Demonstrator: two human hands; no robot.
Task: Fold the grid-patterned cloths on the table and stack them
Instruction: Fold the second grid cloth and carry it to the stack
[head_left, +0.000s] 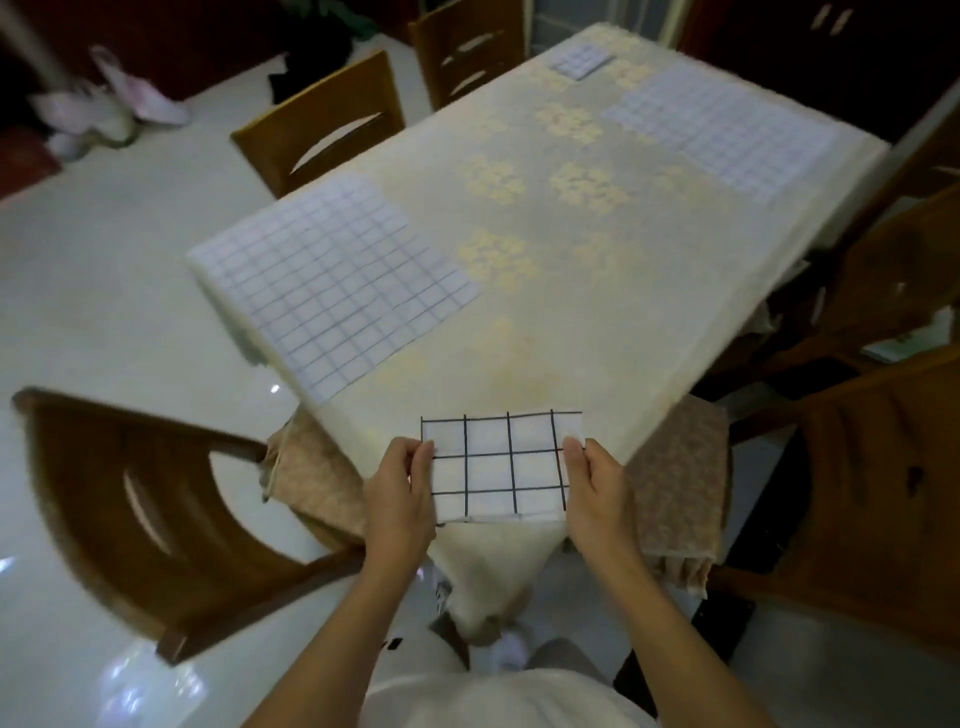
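Both forearms are extended forward from the bottom of the view toward the near corner of the table (561, 291). At that corner a folded grid-patterned cloth (501, 465) is held up between the two hands. Its left edge is pinched by the left hand (400, 496), thumb on top and fingers curled beneath. Its right edge is gripped the same way by the right hand (597, 493), thumb pressed flat against the fabric. Two larger grid cloths are seen lying flat and unfolded: one at the table's left edge (332, 283), another at the far right (727, 130). A small folded grid cloth (581, 60) is set at the far end. No writing can be read.
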